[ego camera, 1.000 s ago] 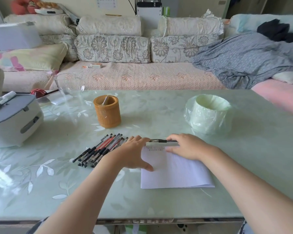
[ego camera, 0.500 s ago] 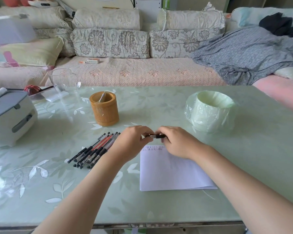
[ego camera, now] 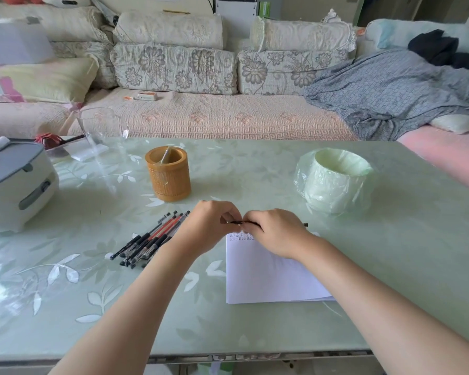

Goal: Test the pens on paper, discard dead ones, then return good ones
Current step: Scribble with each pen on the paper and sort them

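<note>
Few marks were on the paper; the left hand and right hand each held a pinching grip on one pen, the pile at left seemingly untested.

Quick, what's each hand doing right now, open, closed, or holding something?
Left hand: closed, fingers pinching one end of the pen.
Right hand: closed, gripping the same pen.

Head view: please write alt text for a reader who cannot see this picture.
The left hand and right hand hold one pen near the far edge of a paper on a green table. To the left lie loose pens; a wooden holder and a bag-lined bin stand behind.
</note>
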Action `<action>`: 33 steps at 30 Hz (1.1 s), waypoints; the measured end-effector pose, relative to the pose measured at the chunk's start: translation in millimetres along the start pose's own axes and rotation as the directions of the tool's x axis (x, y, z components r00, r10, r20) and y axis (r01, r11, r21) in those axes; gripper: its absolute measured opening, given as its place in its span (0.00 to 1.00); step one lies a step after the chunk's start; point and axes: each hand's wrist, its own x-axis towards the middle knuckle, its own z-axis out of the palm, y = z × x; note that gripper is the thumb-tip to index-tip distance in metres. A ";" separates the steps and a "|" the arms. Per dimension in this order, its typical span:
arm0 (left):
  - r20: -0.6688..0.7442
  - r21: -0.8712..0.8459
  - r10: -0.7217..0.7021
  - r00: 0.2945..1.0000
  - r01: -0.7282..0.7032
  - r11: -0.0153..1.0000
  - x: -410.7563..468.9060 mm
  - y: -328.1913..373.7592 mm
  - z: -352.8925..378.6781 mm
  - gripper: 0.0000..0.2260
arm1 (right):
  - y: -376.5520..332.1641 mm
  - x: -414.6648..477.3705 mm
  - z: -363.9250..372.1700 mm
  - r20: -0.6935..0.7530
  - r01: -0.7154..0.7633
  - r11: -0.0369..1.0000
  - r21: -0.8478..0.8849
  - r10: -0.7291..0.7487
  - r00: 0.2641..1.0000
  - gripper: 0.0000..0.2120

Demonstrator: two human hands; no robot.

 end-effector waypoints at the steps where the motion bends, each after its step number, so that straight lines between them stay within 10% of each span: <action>1: -0.007 -0.027 -0.009 1.000 0.009 1.000 0.9 -0.6 -1.9 0.06 | 0.0 1.4 -1.1 -0.021 0.005 1.000 -0.010 -0.005 1.000 0.12; 16: 0.080 0.214 0.001 0.997 -0.018 0.977 4.7 -20.0 4.4 0.07 | 34.3 9.5 -0.7 -0.048 -0.032 0.969 0.247 0.045 0.998 0.12; 20: 0.119 0.332 -0.077 0.990 0.033 0.943 1.2 -24.8 8.3 0.08 | 25.0 5.9 -2.0 -0.067 -0.080 0.603 0.794 0.219 0.974 0.12; 25: 0.115 0.369 -0.093 0.989 0.045 0.928 0.0 -25.7 8.0 0.11 | 22.7 -1.1 14.5 0.150 -0.216 0.297 0.930 0.229 0.962 0.20; 33: 0.177 0.265 -0.111 0.978 0.062 0.962 0.7 -27.9 15.3 0.08 | 26.8 -5.4 25.1 0.082 -0.187 0.466 0.865 0.236 0.968 0.12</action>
